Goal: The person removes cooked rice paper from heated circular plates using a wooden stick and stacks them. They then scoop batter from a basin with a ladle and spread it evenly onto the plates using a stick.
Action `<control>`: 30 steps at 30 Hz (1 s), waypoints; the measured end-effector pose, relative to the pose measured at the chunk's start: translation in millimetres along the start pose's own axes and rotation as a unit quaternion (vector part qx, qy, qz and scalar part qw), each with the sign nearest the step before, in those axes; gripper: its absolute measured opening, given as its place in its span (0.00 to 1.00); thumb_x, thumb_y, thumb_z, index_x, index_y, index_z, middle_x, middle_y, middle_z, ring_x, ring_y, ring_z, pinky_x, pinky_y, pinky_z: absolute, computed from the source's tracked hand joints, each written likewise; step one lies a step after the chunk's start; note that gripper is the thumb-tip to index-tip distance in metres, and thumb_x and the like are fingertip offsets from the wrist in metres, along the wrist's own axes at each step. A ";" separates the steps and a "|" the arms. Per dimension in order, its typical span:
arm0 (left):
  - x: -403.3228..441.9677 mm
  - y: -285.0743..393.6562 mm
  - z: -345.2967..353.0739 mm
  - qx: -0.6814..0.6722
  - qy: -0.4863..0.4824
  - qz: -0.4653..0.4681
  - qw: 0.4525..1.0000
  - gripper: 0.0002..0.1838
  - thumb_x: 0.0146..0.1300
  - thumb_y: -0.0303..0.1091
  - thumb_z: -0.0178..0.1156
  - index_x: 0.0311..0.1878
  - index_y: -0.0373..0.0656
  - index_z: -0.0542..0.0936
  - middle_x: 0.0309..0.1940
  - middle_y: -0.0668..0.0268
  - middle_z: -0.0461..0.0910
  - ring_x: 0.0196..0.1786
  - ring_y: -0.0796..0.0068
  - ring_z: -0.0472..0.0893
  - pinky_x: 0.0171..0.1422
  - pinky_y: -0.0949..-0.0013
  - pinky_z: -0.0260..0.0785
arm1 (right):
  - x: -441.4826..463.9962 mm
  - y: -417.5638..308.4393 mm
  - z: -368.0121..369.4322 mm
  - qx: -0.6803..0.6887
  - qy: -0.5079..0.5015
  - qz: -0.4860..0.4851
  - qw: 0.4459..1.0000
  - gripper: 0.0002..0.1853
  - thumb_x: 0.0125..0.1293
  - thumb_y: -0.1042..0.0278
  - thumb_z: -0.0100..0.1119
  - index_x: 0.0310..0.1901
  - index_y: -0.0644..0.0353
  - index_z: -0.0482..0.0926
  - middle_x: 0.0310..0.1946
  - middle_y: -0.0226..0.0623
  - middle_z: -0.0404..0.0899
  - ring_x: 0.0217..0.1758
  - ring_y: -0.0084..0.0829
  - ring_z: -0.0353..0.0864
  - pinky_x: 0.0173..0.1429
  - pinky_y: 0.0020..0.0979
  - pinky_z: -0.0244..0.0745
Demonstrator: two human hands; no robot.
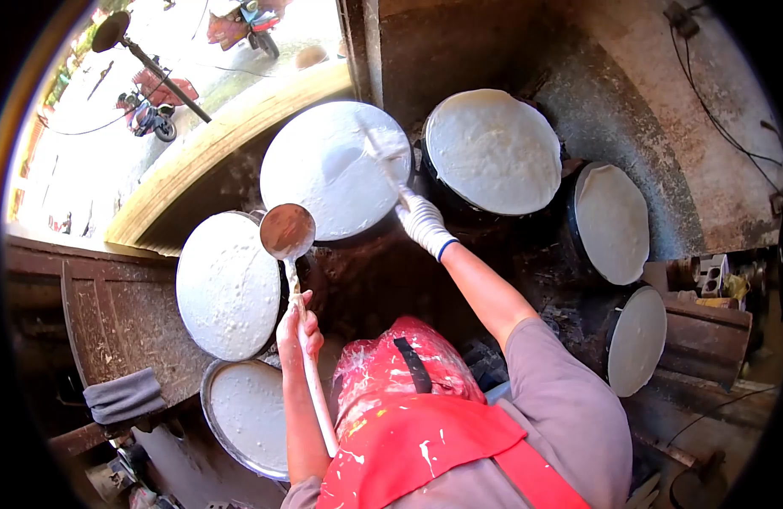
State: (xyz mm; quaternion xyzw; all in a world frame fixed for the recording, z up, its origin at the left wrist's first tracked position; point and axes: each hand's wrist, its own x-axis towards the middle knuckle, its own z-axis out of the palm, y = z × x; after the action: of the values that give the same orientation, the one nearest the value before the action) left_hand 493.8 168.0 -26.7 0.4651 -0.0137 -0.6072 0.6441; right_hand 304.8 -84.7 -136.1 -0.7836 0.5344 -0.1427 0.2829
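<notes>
My left hand [298, 331], bare, is wrapped round the long handle of a ladle [287, 231], whose round brown bowl is raised between two pans. In a white glove with a blue cuff, my right hand [424, 224] is closed on a thin pale tool [383, 161]. That tool reaches over the white layer on the top centre pan [336, 174], where streaks show near its right side. Left of the ladle is a pan with a bubbly white layer [228, 284]. A round white sheet with a raised edge covers the pan to the right [493, 151].
More white-topped pans stand at the right [612, 222], lower right [637, 341] and lower left [250, 416]. A folded grey cloth [124, 395] lies on the brown ledge at left. Behind the curved yellowish rim [230, 140] are parked motorbikes. Cables hang on the right wall.
</notes>
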 end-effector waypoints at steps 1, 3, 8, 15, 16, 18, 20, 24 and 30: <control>1.7 0.5 1.7 0.002 -0.003 -0.003 1.000 0.20 0.66 0.42 0.42 0.55 0.39 0.64 0.16 0.71 0.64 0.07 0.84 0.56 0.09 0.82 0.52 | -0.8 -2.8 -0.4 0.038 -0.010 -0.031 0.999 0.25 0.58 0.61 0.50 0.59 0.47 0.63 0.39 0.50 0.75 0.40 0.50 0.74 0.45 0.43 0.68; 0.3 1.7 5.4 0.006 -0.003 -0.004 1.000 0.20 0.66 0.42 0.42 0.55 0.39 0.64 0.16 0.71 0.64 0.07 0.84 0.56 0.09 0.82 0.52 | -16.0 2.8 -11.6 0.152 0.139 -0.062 0.976 0.22 0.58 0.62 0.52 0.56 0.52 0.67 0.37 0.52 0.75 0.38 0.51 0.74 0.44 0.41 0.68; 3.2 -3.1 5.5 0.003 -0.008 -0.003 1.000 0.20 0.66 0.42 0.42 0.55 0.38 0.64 0.16 0.71 0.64 0.07 0.84 0.56 0.09 0.82 0.52 | -18.4 28.3 32.4 0.182 0.145 -0.006 0.972 0.19 0.61 0.61 0.50 0.54 0.51 0.70 0.38 0.51 0.76 0.39 0.51 0.75 0.43 0.39 0.70; -2.1 -1.1 5.8 -0.101 -0.075 -0.022 0.992 0.22 0.68 0.42 0.38 0.58 0.36 0.60 0.17 0.70 0.64 0.07 0.83 0.58 0.09 0.81 0.54 | 13.4 12.4 24.9 0.217 0.069 0.034 0.973 0.18 0.61 0.59 0.50 0.51 0.54 0.72 0.45 0.47 0.74 0.46 0.47 0.73 0.48 0.36 0.69; -9.9 0.4 7.9 -0.172 -0.129 0.002 0.977 0.23 0.68 0.42 0.36 0.60 0.36 0.58 0.18 0.69 0.64 0.07 0.83 0.59 0.09 0.81 0.53 | 16.7 26.9 25.3 0.237 0.092 0.023 0.967 0.18 0.61 0.58 0.50 0.51 0.54 0.72 0.45 0.47 0.74 0.46 0.47 0.74 0.47 0.36 0.69; -22.6 8.7 16.3 -0.252 -0.182 0.035 0.950 0.24 0.69 0.44 0.33 0.61 0.38 0.57 0.17 0.71 0.61 0.07 0.85 0.57 0.11 0.79 0.51 | 16.3 28.9 28.3 0.212 0.129 -0.015 0.968 0.18 0.62 0.58 0.47 0.51 0.54 0.71 0.43 0.48 0.75 0.44 0.48 0.74 0.46 0.38 0.70; -16.7 12.8 10.2 -0.220 -0.119 0.028 0.968 0.22 0.69 0.43 0.34 0.59 0.38 0.59 0.17 0.72 0.62 0.07 0.85 0.58 0.11 0.79 0.51 | 12.9 -5.2 23.9 0.147 0.023 0.016 0.989 0.17 0.62 0.59 0.46 0.52 0.51 0.71 0.42 0.49 0.74 0.44 0.49 0.73 0.47 0.40 0.69; 9.1 -11.1 -25.1 -0.175 -0.089 -0.097 0.976 0.21 0.68 0.44 0.39 0.57 0.41 0.63 0.17 0.72 0.64 0.08 0.84 0.59 0.13 0.80 0.52 | 11.0 -23.3 21.2 0.127 -0.019 -0.041 0.991 0.18 0.61 0.59 0.49 0.52 0.54 0.71 0.45 0.47 0.73 0.47 0.48 0.72 0.49 0.37 0.68; 5.0 -20.7 -10.8 -0.164 -0.113 -0.103 0.975 0.21 0.68 0.43 0.38 0.56 0.39 0.64 0.16 0.73 0.63 0.06 0.85 0.57 0.11 0.81 0.50 | -39.5 44.9 24.4 0.224 0.094 0.113 0.963 0.19 0.62 0.61 0.48 0.54 0.53 0.69 0.45 0.46 0.74 0.46 0.44 0.74 0.47 0.35 0.69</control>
State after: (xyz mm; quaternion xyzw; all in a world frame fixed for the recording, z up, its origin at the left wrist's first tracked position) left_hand 485.5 173.9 -48.3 0.2802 0.0611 -0.7128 0.6401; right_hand 268.4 -53.4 -179.3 -0.6175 0.5982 -0.2993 0.4140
